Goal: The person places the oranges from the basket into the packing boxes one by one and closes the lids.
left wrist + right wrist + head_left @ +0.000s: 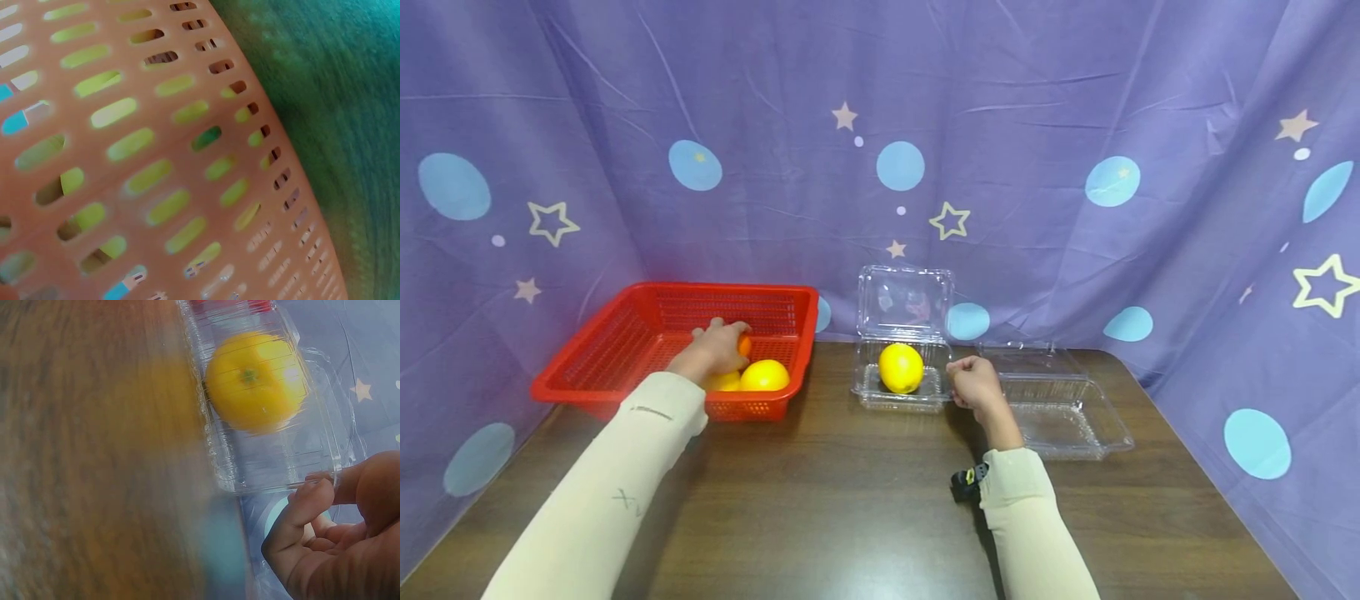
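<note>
My left hand reaches into the red plastic basket, its fingers curled over an orange that it mostly covers. Just below that hand lie a yellow fruit and part of another. The left wrist view shows only the basket's slotted wall, with yellow behind the slots. With thumb and forefinger, my right hand pinches the right rim of a clear plastic clamshell box. Its lid stands raised at the back. One yellow fruit with a green stem spot sits inside.
A second clear clamshell box lies opened to the right, partly behind my right hand. Both boxes and the basket stand on a brown wooden table. A purple patterned curtain hangs behind and along both sides.
</note>
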### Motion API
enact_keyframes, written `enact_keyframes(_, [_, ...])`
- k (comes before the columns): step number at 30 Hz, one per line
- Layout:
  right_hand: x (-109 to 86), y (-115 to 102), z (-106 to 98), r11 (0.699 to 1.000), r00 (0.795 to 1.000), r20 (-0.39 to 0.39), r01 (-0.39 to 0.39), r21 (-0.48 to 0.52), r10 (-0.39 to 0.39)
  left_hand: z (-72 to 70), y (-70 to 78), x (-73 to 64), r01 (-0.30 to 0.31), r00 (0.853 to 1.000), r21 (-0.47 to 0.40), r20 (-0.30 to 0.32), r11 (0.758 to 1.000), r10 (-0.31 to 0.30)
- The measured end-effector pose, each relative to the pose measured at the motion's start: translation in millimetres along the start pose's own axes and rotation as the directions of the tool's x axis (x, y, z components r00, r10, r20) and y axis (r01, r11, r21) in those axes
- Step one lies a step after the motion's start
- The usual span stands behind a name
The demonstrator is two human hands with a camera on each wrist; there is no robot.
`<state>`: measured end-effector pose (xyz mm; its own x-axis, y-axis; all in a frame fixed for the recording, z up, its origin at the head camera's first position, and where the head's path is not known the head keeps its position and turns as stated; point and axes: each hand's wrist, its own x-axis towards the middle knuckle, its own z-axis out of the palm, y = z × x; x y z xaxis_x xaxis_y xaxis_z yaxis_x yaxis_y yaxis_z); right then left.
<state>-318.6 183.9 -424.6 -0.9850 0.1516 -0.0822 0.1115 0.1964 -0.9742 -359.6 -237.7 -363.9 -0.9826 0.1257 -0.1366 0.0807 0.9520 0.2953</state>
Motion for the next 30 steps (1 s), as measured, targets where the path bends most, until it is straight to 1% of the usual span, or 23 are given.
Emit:
enact_keyframes(6, [-0.2, -1, 0, 1.0, 1.0, 0.007, -0.011, -0.003, 0.011, 2.8, -0.6, 1.9, -0.005, 0.999, -0.003, -0.034, 1.0, 0.005])
enact_keyframes(9, [-1.3, -2, 0, 1.0, 1.0, 0.007, -0.011, -0.005, 0.011, 3.2, -1.2, 1.9, -0.024, 0.998, 0.016, -0.061, 1.0, 0.025])
enact_keyframes(13, [-0.1, -1, 0, 1.0, 1.0, 0.002, -0.013, -0.009, 0.013, 1.6, 0.1, 2.3, -0.051, 0.993, 0.02, -0.101, 0.999, 0.053])
enact_keyframes(17, [0.7, -1, -1, 1.0, 1.0, 0.0, -0.011, -0.01, 0.011, -4.2, 4.4, 2.4, -0.061, 0.99, 0.001, -0.128, 0.998, 0.061])
enact_keyframes(25, [-0.2, -1, -1, 1.0, 1.0, 0.0, -0.01, -0.013, 0.01, -20.2, 12.3, 2.6, -0.101, 0.978, 0.031, -0.182, 0.994, 0.105])
enact_keyframes(30, [-1.2, -1, -1, 1.0, 1.0, 0.004, -0.014, -0.012, 0.014, -28.9, 20.3, -1.3, -0.099, 0.972, 0.022, -0.213, 0.995, 0.101])
